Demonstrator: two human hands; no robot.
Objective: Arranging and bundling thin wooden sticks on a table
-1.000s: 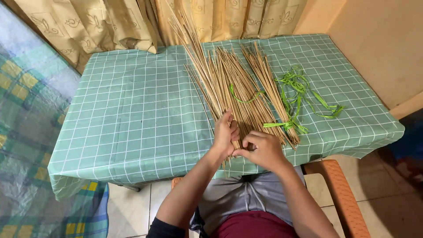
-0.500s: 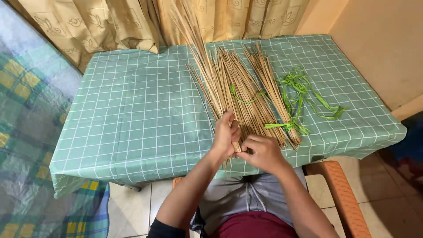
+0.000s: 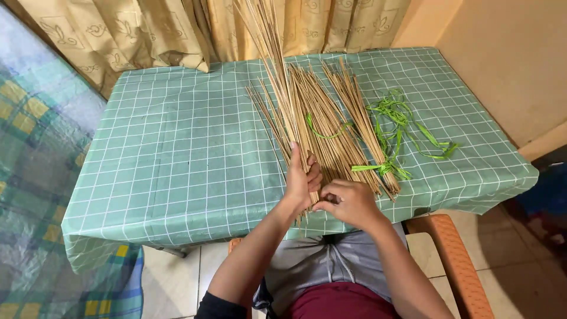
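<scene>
Left hand (image 3: 301, 180) clasps raised stick bundle (image 3: 283, 88) above checked tablecloth (image 3: 177, 147); right hand (image 3: 348, 201) pinches stick ends; best keep ends aligned.

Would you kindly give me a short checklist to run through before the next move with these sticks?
1. Left hand grips the raised bundle of sticks near its lower end: ok.
2. Right hand at the bundle's base, fingers pinched there: ok; what they pinch: cannot tell.
3. Loose sticks lie on the green checked tablecloth, none seen hanging off the edge: ok.
4. Green strips lie within reach, right of the sticks: ok.
5. Bundle tips run out of view at the top: cannot tell.
</scene>
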